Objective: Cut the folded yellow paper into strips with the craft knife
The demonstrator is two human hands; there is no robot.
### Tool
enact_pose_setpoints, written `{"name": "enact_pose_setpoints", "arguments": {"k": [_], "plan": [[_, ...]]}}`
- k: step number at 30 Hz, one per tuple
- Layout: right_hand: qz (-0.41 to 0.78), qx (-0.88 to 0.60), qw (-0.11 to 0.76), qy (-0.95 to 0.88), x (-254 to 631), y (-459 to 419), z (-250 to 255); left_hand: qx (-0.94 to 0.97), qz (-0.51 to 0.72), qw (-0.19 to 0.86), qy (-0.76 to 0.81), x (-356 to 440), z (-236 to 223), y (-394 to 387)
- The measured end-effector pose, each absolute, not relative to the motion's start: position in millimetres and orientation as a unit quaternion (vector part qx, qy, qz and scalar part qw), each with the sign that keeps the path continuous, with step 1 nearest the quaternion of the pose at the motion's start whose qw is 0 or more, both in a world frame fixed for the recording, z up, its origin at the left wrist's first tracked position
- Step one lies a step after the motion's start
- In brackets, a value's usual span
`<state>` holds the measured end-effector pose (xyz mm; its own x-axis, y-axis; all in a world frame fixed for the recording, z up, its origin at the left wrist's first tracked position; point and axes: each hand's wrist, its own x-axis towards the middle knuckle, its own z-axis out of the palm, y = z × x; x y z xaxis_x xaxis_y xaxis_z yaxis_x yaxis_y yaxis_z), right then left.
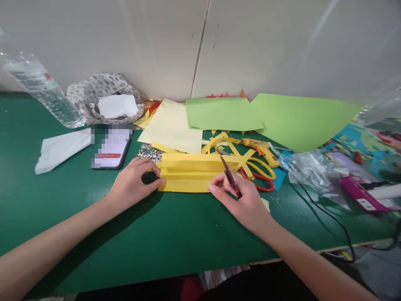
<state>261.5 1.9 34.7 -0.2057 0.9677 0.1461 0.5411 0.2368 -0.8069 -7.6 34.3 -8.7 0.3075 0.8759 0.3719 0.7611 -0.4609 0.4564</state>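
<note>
A strip of folded yellow paper (188, 184) lies across the middle of the green table, its creases running lengthwise. Its left end is pinched between the thumb and fingers of my left hand (133, 179). My right hand (246, 201) has a dark pen (231, 177) gripped in it, the pen pointing up and away, while thumb and fingertips touch the paper's lower right part. Right behind the strip are scissors with red and yellow handles (265, 185) and a yellow glue gun (261, 151), partly covered by yellow paper scraps.
Pale yellow sheets (175, 125) and green sheets (297, 119) lie near the wall. At left are a phone (111, 152), a folded tissue (62, 150), a patterned cloth pouch (90, 94) and a plastic bottle (40, 81). Crumpled clear plastic (316, 171) and a black cable (332, 215) lie at right.
</note>
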Motion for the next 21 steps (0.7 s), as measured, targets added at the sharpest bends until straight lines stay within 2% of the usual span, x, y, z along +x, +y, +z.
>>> {"name": "enact_pose_setpoints", "arguments": {"k": [6, 11, 17, 21], "plan": [[0.282, -0.539, 0.285, -0.741, 263.0, 6.3, 31.0, 0.75, 0.313, 0.246, 0.528, -5.5, -6.1, 31.8], [0.236, -0.516, 0.202, -0.798, 264.9, 6.7, 28.0, 0.716, 0.292, 0.348, 0.53, -3.2, -4.1, 31.9], [0.214, -0.505, 0.118, -0.828, 264.1, 5.2, 28.7, 0.723, 0.278, 0.379, 0.506, -2.4, -4.4, 32.6], [0.219, -0.505, 0.099, -0.829, 266.2, 5.4, 29.3, 0.732, 0.258, 0.389, 0.496, -1.8, -3.2, 33.2]]}}
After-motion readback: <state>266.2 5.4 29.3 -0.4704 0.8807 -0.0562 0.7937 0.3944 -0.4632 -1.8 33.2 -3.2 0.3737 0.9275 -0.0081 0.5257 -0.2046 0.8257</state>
